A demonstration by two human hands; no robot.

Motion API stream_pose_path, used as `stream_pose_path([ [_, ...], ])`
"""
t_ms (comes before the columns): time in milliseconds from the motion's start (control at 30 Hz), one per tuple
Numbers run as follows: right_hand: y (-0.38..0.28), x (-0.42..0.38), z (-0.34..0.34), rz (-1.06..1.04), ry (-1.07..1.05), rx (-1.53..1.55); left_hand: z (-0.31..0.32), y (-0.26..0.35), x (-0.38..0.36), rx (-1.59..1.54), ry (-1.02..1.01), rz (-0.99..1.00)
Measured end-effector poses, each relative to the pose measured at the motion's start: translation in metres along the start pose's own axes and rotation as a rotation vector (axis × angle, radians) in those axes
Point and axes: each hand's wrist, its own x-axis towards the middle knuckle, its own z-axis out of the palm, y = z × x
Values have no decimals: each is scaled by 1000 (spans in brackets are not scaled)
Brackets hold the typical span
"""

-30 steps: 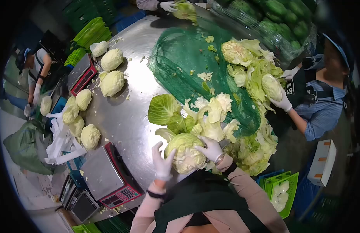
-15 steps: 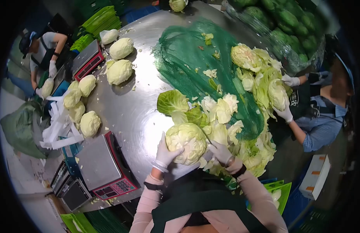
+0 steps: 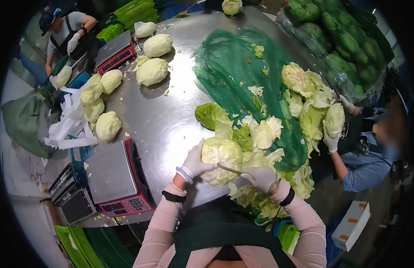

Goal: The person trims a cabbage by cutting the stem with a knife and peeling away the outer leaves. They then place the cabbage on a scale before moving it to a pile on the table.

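A pale, trimmed cabbage (image 3: 221,152) rests at the near side of the steel table. My left hand (image 3: 198,161), in a white glove, is closed against its left side, thumb across the front. In my gloved right hand (image 3: 261,178) is a knife (image 3: 229,169), its curved blade lying across the cabbage's near right face with the tip pointing left. Loose cabbage leaves (image 3: 265,134) lie just beyond and to the right of that hand. A dark green outer leaf (image 3: 211,115) is spread behind the cabbage.
Green netting (image 3: 234,67) covers part of the steel table (image 3: 171,107). Several trimmed cabbages (image 3: 152,71) sit at the left, near red-edged scales (image 3: 111,172). On the right, a co-worker (image 3: 363,165) holds another cabbage (image 3: 334,119). A bag of green cabbages (image 3: 345,40) stands far right.
The knife has come from the cabbage's far right edge round to its near face, where the blade now shows. The whole view has shifted, and the right-hand co-worker's cabbage is held farther from the leaf pile.
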Motion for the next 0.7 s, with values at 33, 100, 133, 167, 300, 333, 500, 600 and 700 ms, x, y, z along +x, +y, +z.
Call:
stream_pose_path([
  [33,1,3,-2,-6,-6,-3,0,1,0,12,-13,-10],
  [100,3,8,-5,-24,-28,-55,-1,2,0,3,-14,-20],
  [133,5,11,-5,-29,-32,-61,-2,2,1,0,-21,-24],
  [167,7,14,-5,-43,-40,-70,-1,-1,2,-6,-12,-26],
  [300,-6,24,-7,-26,-66,-223,1,-14,4,-4,-3,13],
  [333,-6,25,-6,-28,-70,-229,1,-14,6,-26,-18,7],
  [500,-8,32,-11,-53,-124,-364,1,-24,10,-30,-44,26],
  [600,-10,34,-15,-70,-119,-434,1,-25,10,-37,-63,31],
  [700,-10,33,-5,-31,-143,-454,9,-35,5,-103,-1,49],
])
